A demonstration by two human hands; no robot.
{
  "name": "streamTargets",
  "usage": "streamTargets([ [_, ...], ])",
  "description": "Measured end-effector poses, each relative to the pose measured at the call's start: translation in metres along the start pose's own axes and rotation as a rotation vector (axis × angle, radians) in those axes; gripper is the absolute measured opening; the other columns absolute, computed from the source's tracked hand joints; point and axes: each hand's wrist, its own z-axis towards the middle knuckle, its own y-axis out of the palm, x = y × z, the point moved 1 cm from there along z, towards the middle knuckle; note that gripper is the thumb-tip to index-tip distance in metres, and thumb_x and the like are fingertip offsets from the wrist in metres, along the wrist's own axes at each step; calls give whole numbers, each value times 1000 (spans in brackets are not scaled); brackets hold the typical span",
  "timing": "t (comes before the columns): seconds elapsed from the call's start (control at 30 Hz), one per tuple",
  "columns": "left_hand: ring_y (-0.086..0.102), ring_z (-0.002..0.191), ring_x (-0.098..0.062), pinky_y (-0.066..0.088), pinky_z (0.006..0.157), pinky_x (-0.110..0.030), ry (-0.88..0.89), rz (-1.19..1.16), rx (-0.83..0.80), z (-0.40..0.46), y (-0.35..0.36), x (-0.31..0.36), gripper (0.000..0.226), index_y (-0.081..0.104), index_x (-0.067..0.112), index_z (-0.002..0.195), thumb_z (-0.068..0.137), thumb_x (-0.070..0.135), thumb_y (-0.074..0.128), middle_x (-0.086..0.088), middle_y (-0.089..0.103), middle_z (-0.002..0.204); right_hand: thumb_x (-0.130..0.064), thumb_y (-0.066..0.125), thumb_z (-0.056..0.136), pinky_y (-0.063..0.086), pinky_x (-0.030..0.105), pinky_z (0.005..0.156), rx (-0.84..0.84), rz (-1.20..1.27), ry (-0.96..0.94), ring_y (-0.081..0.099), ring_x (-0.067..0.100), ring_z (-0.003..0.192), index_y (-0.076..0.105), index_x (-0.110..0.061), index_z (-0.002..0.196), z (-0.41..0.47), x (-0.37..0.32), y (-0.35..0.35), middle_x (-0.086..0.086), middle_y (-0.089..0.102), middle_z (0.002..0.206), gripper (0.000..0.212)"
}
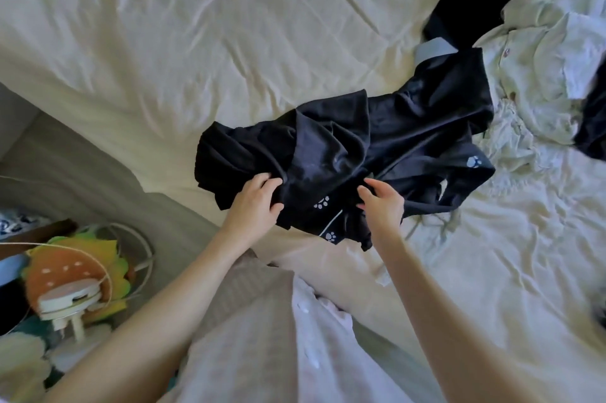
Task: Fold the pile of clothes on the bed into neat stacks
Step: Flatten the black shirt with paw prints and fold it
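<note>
While both hands grip: black garment (pixel 377 140), bed's near edge.

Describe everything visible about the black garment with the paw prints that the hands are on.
The black garment is a dark, slightly shiny fabric, crumpled and unfolded, lying across the cream bed sheet near the bed's edge. Small white paw prints and thin white piping mark it near the front. The left hand grips a bunched fold; the right hand has curled fingers on the cloth, though a firm hold is unclear. Its far end reaches the pale green shirt in the pile.
</note>
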Motion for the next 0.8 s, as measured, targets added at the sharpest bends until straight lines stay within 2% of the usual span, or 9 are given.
streamTargets([
  [0.07, 38, 131, -22, 33, 104, -28, 48, -73, 50, -7, -5, 11, 51, 45, 8, 136, 89, 21, 62, -7, 40, 142, -12, 60, 90, 56, 28, 80, -65, 19, -106, 64, 0, 71, 64, -10, 117, -17, -19, 1, 5, 67, 109, 27],
  [0.17, 35, 134, -17, 25, 103, -18, 121, -231, 68, -13, -17, 33, 62, 41, 10, 140, 87, 29, 65, -3, 39, 145, -13, 59, 91, 54, 31, 86, -181, -43, -297, 66, 12, 88, 64, -9, 118, -43, -56, 1, 5, 67, 109, 27],
  [0.27, 38, 130, -14, 27, 102, -15, 179, -352, 133, -15, -35, 55, 61, 43, 11, 138, 84, 29, 68, -3, 43, 141, -8, 59, 91, 55, 23, 79, -369, 68, -371, 65, 6, 83, 62, -5, 119, -65, -94, -3, 8, 66, 106, 29],
  [0.37, 55, 103, -10, 37, 86, -6, 149, -439, 299, -20, -61, 67, 30, 61, 9, 114, 86, 21, 67, 2, 59, 109, -4, 55, 92, 55, 18, 73, -506, 184, -397, 68, 13, 84, 60, -2, 119, -82, -124, -10, 9, 67, 100, 28],
  [0.47, 57, 75, 1, 40, 70, -1, 29, -532, 336, -29, -92, 74, 12, 67, 8, 96, 89, 16, 63, 3, 65, 87, -4, 55, 92, 54, 19, 77, -508, 141, -489, 66, 15, 91, 61, -5, 119, -98, -143, -19, 8, 67, 102, 27],
  [0.53, 60, 75, 1, 46, 74, -8, -15, -627, 304, -40, -112, 78, 7, 67, 12, 92, 90, 13, 60, -2, 68, 88, -8, 56, 93, 51, 22, 87, -460, 57, -587, 64, 8, 96, 64, -10, 116, -107, -151, -24, -1, 67, 102, 25],
  [0.67, 64, 88, -30, 50, 89, -44, -53, -840, 296, -80, -145, 80, 17, 64, 14, 86, 94, 7, 52, -15, 68, 90, -12, 58, 92, 45, 18, 90, -345, -164, -791, 57, 6, 101, 64, -14, 117, -129, -150, -29, -4, 64, 111, 27],
  [0.73, 63, 88, -34, 48, 90, -48, -50, -863, 323, -100, -159, 77, 18, 64, 13, 86, 94, 6, 50, -19, 67, 89, -14, 61, 90, 44, 28, 95, -338, -268, -917, 55, 16, 111, 61, -11, 122, -142, -139, -28, 2, 60, 120, 33],
  [0.8, 62, 85, -24, 50, 90, -42, -24, -876, 323, -118, -170, 77, 22, 64, 17, 85, 94, 3, 49, -11, 67, 86, -18, 65, 88, 43, 33, 97, -362, -325, -972, 54, 21, 115, 58, -9, 125, -155, -128, -25, 6, 59, 122, 39],
])
